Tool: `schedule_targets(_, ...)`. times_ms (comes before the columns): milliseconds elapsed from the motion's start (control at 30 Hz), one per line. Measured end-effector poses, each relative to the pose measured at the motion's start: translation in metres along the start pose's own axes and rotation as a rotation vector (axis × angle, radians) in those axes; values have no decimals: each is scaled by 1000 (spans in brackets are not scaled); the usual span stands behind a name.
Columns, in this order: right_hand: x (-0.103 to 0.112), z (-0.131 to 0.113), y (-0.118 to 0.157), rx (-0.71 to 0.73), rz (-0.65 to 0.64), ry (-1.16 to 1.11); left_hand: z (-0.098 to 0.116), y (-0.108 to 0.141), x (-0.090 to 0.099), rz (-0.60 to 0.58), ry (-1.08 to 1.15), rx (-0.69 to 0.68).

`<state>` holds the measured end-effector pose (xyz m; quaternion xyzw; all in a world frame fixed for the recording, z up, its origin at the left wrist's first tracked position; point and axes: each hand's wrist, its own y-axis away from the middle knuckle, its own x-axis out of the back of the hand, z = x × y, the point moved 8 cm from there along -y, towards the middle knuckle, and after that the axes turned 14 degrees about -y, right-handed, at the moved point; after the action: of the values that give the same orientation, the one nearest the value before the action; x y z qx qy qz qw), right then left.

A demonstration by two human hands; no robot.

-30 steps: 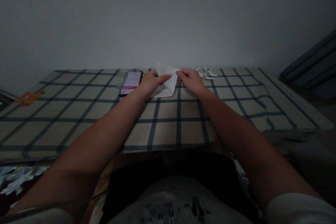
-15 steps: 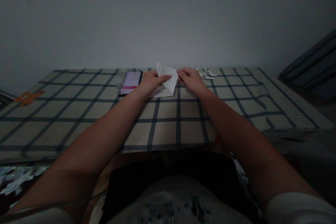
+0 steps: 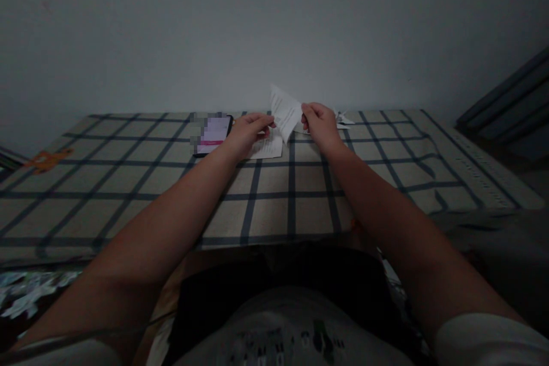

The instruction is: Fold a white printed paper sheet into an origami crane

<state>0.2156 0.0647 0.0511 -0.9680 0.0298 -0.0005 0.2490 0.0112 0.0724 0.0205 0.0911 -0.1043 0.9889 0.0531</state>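
A small sheet of printed white paper (image 3: 286,113) is held up above the table, tilted, with a corner pointing upward. My right hand (image 3: 321,124) pinches its right side between thumb and fingers. The thumb and fingertips of my left hand (image 3: 249,132) are closed at the sheet's left edge. Beneath, a second piece of printed paper (image 3: 269,150) lies on the cloth, partly covered by my left hand. Folded white paper shapes (image 3: 343,119) sit just behind my right hand, which hides part of them.
A phone (image 3: 213,136) with a lit screen lies left of my left hand. The checked tablecloth (image 3: 268,211) covers the table, which stands against a grey wall (image 3: 274,28). An orange item (image 3: 47,160) lies at the far left. White paper scraps (image 3: 30,291) show below the table's left side.
The held paper has risen and turned, so it now stands more upright with its print visible. My right hand has moved slightly right, and my hands are farther apart.
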Motion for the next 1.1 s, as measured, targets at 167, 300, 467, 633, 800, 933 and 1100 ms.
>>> schedule_targets(167, -1, 0, 1, 0, -3, -1, 2, 2, 1, 30, 3, 4)
schedule_targets(300, -2, 1, 2, 2, -13, 0, 2, 1, 5, 44, -14, -4)
schedule_targets(467, -7, 2, 2, -15, -68, -31, -2, -2, 5, 39, 48, 19)
schedule_targets(633, -8, 2, 2, 5, -72, -32, -2, -3, 4, 63, 39, 23)
schedule_targets(800, -9, -2, 3, 8, -73, -5, 2, -2, 5, 45, 69, -22)
schedule_targets(933, -11, -3, 4, 11, -108, 1, 0, -3, 3, 19, 112, -26)
schedule_targets(1100, -12, 1, 3, 36, -132, 47, 2, -3, 7, 82, 100, -60)
